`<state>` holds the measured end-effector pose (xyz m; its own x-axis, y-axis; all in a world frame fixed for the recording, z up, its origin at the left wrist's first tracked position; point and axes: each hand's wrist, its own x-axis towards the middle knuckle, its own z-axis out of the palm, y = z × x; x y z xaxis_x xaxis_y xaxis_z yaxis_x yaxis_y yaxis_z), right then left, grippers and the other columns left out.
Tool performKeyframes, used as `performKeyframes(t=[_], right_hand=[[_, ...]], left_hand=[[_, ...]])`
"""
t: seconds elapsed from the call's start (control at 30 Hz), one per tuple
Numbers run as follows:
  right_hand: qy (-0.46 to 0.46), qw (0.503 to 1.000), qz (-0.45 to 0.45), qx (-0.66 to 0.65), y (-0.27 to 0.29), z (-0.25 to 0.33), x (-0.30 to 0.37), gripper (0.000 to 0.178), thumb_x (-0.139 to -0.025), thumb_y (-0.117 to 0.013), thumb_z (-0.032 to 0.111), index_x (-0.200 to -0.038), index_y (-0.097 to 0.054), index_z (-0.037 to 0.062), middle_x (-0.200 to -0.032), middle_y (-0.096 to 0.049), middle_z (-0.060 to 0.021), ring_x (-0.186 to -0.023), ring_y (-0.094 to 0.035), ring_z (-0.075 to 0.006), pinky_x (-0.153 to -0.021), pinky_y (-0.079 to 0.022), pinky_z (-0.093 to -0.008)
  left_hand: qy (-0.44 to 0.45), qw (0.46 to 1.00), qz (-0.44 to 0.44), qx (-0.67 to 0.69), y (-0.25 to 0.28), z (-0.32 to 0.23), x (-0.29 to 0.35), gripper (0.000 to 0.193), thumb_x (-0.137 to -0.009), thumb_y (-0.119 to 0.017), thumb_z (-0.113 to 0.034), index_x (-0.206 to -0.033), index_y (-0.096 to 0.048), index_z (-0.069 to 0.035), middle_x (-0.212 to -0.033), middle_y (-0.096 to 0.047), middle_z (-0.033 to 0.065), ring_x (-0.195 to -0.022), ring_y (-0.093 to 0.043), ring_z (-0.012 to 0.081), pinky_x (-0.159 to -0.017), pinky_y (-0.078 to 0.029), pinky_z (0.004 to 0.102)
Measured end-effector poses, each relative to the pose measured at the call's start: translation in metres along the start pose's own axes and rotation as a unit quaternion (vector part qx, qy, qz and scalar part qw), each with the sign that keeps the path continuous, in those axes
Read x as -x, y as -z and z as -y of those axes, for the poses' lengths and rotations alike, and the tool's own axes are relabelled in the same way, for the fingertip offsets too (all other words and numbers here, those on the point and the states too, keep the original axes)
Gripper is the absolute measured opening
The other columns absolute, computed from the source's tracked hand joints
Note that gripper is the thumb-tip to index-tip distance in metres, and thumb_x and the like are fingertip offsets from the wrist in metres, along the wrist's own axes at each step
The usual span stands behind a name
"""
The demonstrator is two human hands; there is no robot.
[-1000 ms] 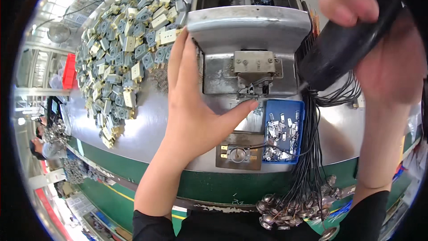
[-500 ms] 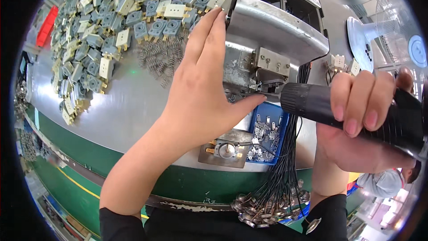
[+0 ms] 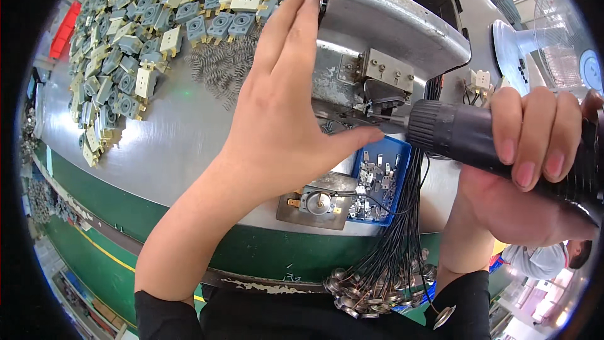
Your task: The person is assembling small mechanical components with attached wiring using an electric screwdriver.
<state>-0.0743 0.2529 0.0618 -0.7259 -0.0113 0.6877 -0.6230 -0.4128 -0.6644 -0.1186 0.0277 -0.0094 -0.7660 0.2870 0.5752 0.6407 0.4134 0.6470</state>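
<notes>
My right hand (image 3: pixel 535 170) was wrapped tight around the black screwdriver (image 3: pixel 465 135), tip right beside my left hand (image 3: pixel 283 119), which lay flat, fingers together, against the metal machine (image 3: pixel 390 19).

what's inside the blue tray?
The blue tray holds loose small metal terminal pieces, scattered flat. The left hand and a bundle of black wires cover its upper left corner and right edge; contents there are hidden.

**Bench surroundings**

Heap of grey and cream switch housings (image 3: pixel 145 31) at far left of steel tabletop (image 3: pixel 182 138). Loose springs (image 3: pixel 220 69) beside heap. Fan (image 3: pixel 553 44) upper right. Green table edge (image 3: pixel 251 252) below.
</notes>
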Motion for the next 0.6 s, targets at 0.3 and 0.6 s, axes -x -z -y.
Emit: performKeyframes(t=[0.3,0.6], right_hand=[[-0.002,1.0,-0.004,0.0,0.001,0.02,0.003,0.091,-0.085,-0.082,0.057,-0.147,-0.046,0.0006,-0.081,-0.055,0.0018,-0.064,-0.055,-0.0099,-0.065,-0.045,-0.0279],[-0.007,1.0,-0.009,-0.005,-0.009,0.02,0.001,0.091,-0.084,-0.083,0.053,-0.147,-0.044,0.0003,-0.079,-0.056,0.0,-0.063,-0.055,-0.0118,-0.064,-0.046,-0.0293]], left_hand=[[-0.144,0.988,-0.029,-0.041,0.02,-0.003,0.0,0.067,-0.056,-0.101,-0.022,-0.116,-0.076,-0.008,-0.106,-0.062,0.0073,-0.092,-0.058,0.023,-0.078,-0.05,0.0357],[-0.035,0.991,0.089,0.088,0.02,-0.017,0.01,0.021,-0.068,-0.092,-0.005,-0.086,-0.081,-0.008,-0.079,-0.066,0.0061,-0.066,-0.063,0.0197,-0.059,-0.048,0.0307]])
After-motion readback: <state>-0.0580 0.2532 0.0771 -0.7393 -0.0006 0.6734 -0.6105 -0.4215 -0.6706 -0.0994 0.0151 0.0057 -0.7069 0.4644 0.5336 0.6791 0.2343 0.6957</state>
